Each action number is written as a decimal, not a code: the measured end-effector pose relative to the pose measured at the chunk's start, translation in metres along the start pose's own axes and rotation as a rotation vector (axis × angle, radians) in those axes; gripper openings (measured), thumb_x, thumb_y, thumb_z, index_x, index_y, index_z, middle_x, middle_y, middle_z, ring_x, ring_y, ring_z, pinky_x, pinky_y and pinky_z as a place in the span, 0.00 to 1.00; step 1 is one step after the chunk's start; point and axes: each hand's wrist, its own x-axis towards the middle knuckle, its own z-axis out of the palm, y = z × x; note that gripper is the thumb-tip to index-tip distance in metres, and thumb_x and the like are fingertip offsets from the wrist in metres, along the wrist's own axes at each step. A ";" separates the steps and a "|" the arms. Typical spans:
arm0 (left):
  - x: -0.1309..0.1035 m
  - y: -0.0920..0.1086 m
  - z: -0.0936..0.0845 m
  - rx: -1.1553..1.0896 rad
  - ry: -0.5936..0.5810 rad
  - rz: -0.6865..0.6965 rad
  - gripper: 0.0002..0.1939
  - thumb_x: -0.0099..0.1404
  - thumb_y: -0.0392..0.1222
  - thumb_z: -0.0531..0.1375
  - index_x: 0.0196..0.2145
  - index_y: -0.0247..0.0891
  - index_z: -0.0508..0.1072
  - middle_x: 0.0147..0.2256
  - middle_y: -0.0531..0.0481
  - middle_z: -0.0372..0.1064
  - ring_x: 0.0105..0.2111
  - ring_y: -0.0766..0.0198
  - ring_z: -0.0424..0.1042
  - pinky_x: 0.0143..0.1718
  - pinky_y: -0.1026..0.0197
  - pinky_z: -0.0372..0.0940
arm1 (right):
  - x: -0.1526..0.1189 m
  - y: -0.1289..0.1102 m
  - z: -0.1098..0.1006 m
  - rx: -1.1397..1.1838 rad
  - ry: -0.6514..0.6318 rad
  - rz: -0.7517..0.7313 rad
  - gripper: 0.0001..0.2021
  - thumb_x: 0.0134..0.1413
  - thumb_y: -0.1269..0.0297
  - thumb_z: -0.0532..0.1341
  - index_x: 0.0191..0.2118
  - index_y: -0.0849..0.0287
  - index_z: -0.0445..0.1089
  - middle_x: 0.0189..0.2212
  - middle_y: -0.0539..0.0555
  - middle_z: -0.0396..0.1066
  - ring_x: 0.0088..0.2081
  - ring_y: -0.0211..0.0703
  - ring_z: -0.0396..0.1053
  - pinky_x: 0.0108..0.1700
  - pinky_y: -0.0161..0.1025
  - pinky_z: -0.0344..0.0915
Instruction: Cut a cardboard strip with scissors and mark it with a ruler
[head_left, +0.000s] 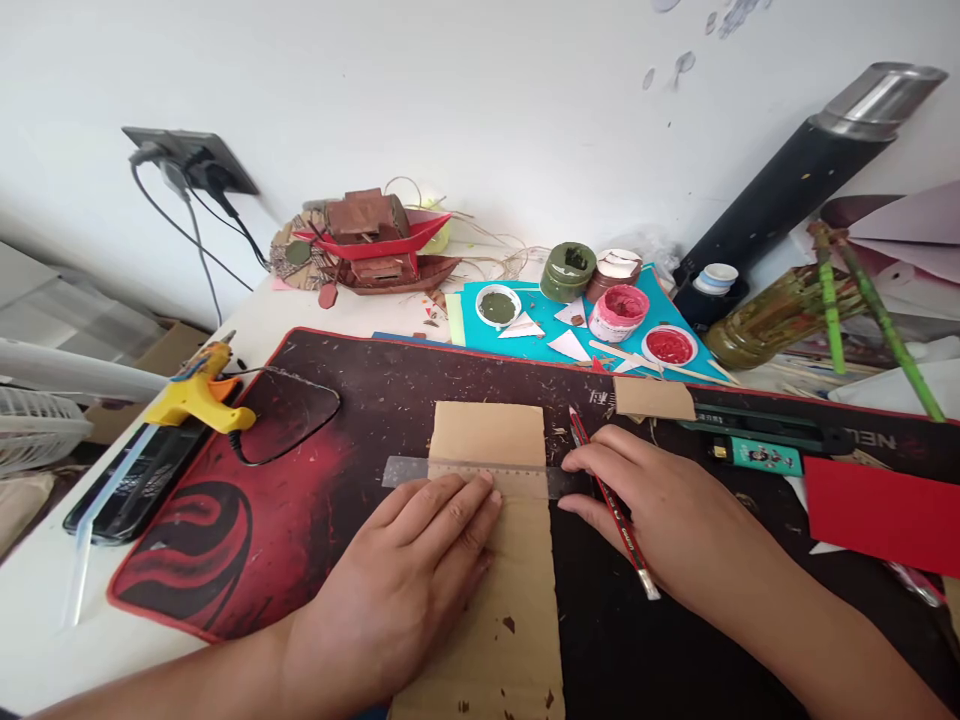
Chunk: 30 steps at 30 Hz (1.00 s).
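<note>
A strip of brown cardboard (514,570) lies lengthwise on the dark desk mat, with a few dark flecks on its lower part. Across its upper part lies a clear plastic ruler (405,471). My left hand (424,575) rests flat on the ruler and cardboard, its fingers stretched forward and close together. At the ruler's right end is my right hand (649,510), thumb and forefinger on either side of the ruler's edges. A red and black striped pencil (619,524) is tucked in that hand, its point tilted away from me and its eraser end towards me.
A yellow glue gun (199,398) with a cord lies at left. Model boats (375,240) stand by the wall. Open paint pots (619,312) sit on blue card (480,320). To the right are a utility knife (772,425), a lighter (763,455) and red card (885,515).
</note>
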 end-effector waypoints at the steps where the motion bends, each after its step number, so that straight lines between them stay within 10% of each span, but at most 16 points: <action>1: 0.000 0.000 0.000 -0.010 -0.001 -0.004 0.18 0.82 0.37 0.55 0.62 0.31 0.76 0.60 0.44 0.80 0.57 0.51 0.75 0.59 0.49 0.65 | 0.000 0.000 0.000 0.000 -0.001 0.001 0.09 0.66 0.65 0.71 0.48 0.54 0.74 0.39 0.52 0.74 0.30 0.47 0.75 0.29 0.42 0.65; 30: -0.001 0.003 -0.001 -0.063 -0.030 -0.054 0.19 0.83 0.39 0.54 0.64 0.33 0.75 0.62 0.45 0.78 0.58 0.52 0.75 0.62 0.47 0.62 | -0.001 0.001 -0.001 0.051 -0.030 0.004 0.04 0.72 0.63 0.66 0.48 0.53 0.73 0.39 0.53 0.75 0.29 0.45 0.75 0.28 0.41 0.65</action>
